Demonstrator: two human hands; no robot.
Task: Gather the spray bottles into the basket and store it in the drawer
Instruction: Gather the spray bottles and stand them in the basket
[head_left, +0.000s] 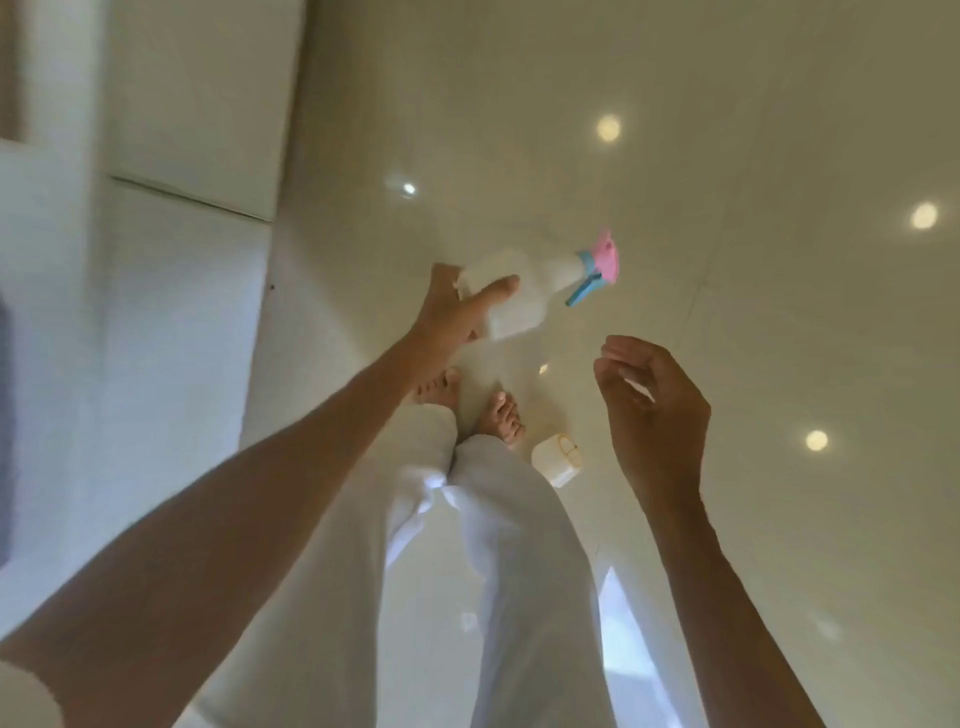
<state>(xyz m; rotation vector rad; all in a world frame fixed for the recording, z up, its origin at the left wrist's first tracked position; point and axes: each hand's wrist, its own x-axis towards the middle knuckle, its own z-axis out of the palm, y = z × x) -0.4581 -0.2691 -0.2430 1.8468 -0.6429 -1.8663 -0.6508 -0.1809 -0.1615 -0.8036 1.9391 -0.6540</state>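
A white spray bottle (524, 291) with a pink and blue trigger head lies tilted in the air above the glossy floor, its head pointing right. My left hand (457, 312) grips its lower body, thumb across the front. My right hand (654, 410) hangs to the right and lower, fingers loosely curled and apart, holding nothing. No basket or drawer can be told apart in this blurred view.
My bare feet (493, 410) and white trousers stand below on the shiny cream floor (727, 156). A small white container (558, 457) sits on the floor by my right foot. White cabinet fronts (171, 291) run along the left.
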